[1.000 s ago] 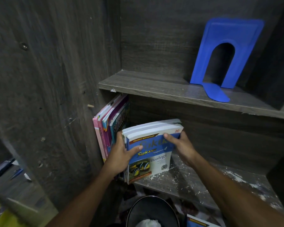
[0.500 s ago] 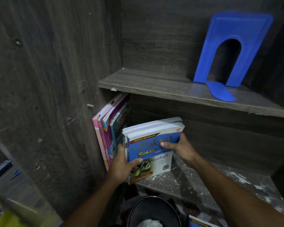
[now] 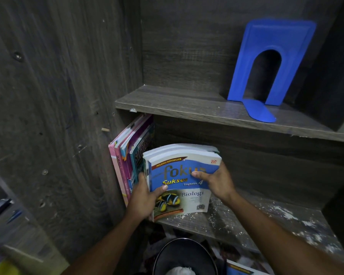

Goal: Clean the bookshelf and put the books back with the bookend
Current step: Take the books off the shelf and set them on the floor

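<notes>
A small stack of books fronted by a blue and white Biologi book (image 3: 184, 193) stands tilted on the lower shelf (image 3: 266, 221). My left hand (image 3: 145, 197) grips its left edge, thumb on the cover. My right hand (image 3: 216, 180) holds its right edge, thumb across the title. Left of it, several pink and teal books (image 3: 127, 153) lean against the shelf's side wall. A blue bookend (image 3: 272, 62) stands upright on the upper shelf (image 3: 187, 108), well above and to the right of both hands.
White dust and crumbs speckle the lower shelf's right part. A black bin (image 3: 184, 257) with something white inside sits below the shelf front. Another book corner (image 3: 240, 269) shows beside it. Papers and blurred objects (image 3: 6, 213) lie at the far left.
The held stack has shifted slightly left toward the leaning books and stands a bit more upright. My right thumb has slid further across the cover.
</notes>
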